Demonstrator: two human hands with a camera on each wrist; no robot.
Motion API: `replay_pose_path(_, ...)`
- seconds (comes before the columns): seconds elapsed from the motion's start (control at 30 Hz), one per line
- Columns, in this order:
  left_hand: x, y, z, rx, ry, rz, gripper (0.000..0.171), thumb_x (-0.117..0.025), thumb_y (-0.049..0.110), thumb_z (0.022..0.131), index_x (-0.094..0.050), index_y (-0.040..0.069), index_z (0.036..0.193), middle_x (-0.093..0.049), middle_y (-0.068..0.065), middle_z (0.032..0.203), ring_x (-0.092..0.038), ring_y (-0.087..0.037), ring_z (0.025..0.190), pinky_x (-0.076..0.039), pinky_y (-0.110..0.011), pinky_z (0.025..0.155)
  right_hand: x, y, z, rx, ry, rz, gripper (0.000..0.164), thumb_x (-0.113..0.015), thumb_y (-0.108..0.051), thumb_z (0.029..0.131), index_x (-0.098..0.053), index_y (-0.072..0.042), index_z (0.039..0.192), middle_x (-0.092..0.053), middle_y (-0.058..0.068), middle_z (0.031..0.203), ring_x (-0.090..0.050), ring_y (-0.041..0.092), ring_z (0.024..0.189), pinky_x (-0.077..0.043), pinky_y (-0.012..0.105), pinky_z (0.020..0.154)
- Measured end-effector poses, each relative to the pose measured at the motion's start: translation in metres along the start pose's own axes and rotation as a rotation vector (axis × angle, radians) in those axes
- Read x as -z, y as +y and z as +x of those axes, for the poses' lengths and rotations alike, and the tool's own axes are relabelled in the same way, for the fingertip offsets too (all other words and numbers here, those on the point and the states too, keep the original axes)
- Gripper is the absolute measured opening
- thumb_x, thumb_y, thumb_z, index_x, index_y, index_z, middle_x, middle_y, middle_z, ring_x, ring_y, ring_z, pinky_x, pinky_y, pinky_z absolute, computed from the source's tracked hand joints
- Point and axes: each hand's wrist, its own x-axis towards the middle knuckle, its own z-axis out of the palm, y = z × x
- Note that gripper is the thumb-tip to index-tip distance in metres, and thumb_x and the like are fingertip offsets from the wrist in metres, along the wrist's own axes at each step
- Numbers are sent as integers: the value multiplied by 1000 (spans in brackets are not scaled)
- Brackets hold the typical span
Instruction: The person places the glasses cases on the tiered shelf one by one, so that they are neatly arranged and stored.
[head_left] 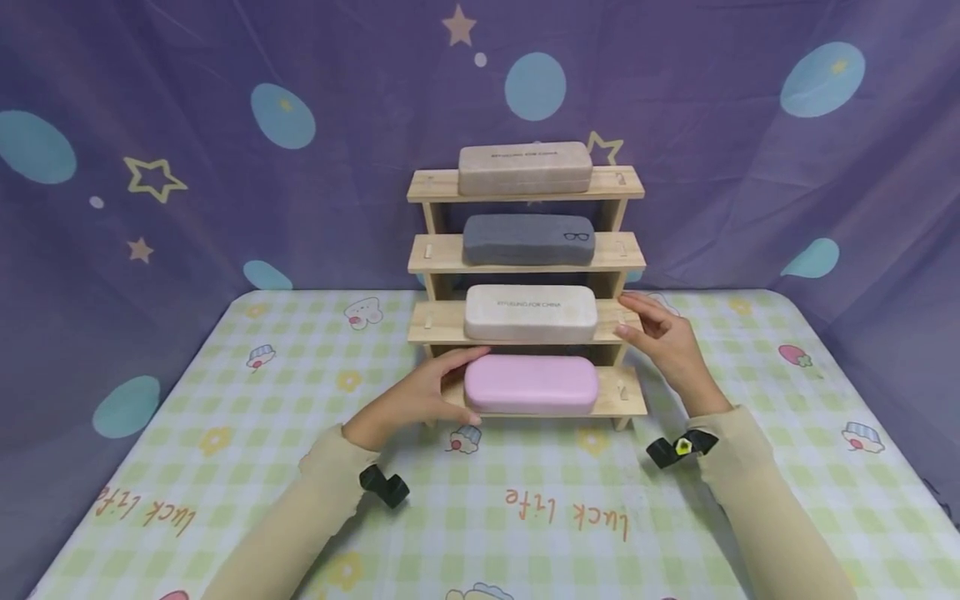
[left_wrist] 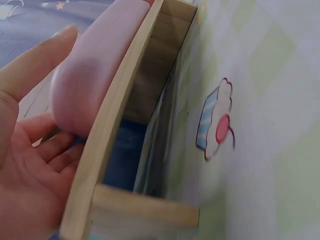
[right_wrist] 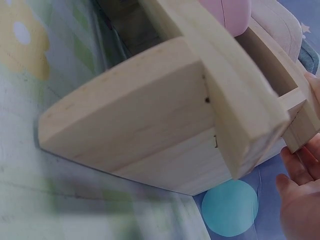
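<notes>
A pink glasses case point(head_left: 531, 385) lies on the lowest step of a wooden tiered stand point(head_left: 624, 393). My left hand point(head_left: 426, 390) is at its left end, thumb to the front and fingers to the back. In the left wrist view the thumb point(left_wrist: 50, 57) stands out over the case while curled fingertips point(left_wrist: 55, 146) are right at its end. My right hand point(head_left: 667, 346) holds the right end of the step above, thumb and fingers on either side of it. A white case point(head_left: 531, 313) with printed lettering sits on that step.
On the upper steps lie a grey-blue case point(head_left: 528, 239) with a glasses drawing and a beige case point(head_left: 525, 168). The stand is near the back of a table with a green checked cloth point(head_left: 285, 467). Behind hangs a purple curtain point(head_left: 360, 100).
</notes>
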Motion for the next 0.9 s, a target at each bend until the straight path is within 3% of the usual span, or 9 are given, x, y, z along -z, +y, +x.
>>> replay_pose_path(0.17, 9, -2, -14, 5, -22, -97, 93, -83, 3, 69, -31, 2, 146, -27, -14, 152, -28, -29, 138, -23, -41, 111, 1, 0, 3, -5, -2, -13, 49, -67, -7, 87, -51, 7, 130, -46, 13, 139, -40, 8, 129, -29, 14, 104)
replay_pose_path(0.27, 15, -1, -23, 2, -24, -107, 91, -81, 2, 71, -30, 3, 147, -25, -16, 152, -28, -29, 138, -24, -41, 110, 1, 0, 4, -8, -5, -16, 48, -67, -7, 87, -51, 8, 130, -46, 13, 138, -40, 7, 128, -29, 14, 104)
replay_pose_path(0.53, 36, 7, -44, -24, 40, 64, 73, -76, 7, 79, -40, 2, 142, -39, -12, 147, -34, -25, 136, -30, -43, 108, 4, 0, 7, 3, -12, -42, 48, -67, -7, 87, -52, 6, 131, -45, 16, 139, -40, 6, 128, -30, 13, 102)
replay_pose_path(0.77, 58, 13, -58, -88, 183, 200, 58, -70, 6, 84, -48, 7, 137, -48, -7, 140, -42, -16, 130, -33, -26, 105, 8, 5, 6, -3, -24, -116, 49, -66, -9, 88, -51, 3, 133, -42, 17, 143, -39, 5, 128, -31, 11, 100)
replay_pose_path(0.9, 71, 12, -63, -108, 267, 333, 55, -70, 8, 85, -50, 9, 136, -52, -8, 136, -45, -19, 128, -37, -30, 103, 11, 7, 3, 20, -37, -168, 48, -65, -9, 89, -51, 2, 133, -41, 19, 143, -36, 11, 132, -28, 9, 100)
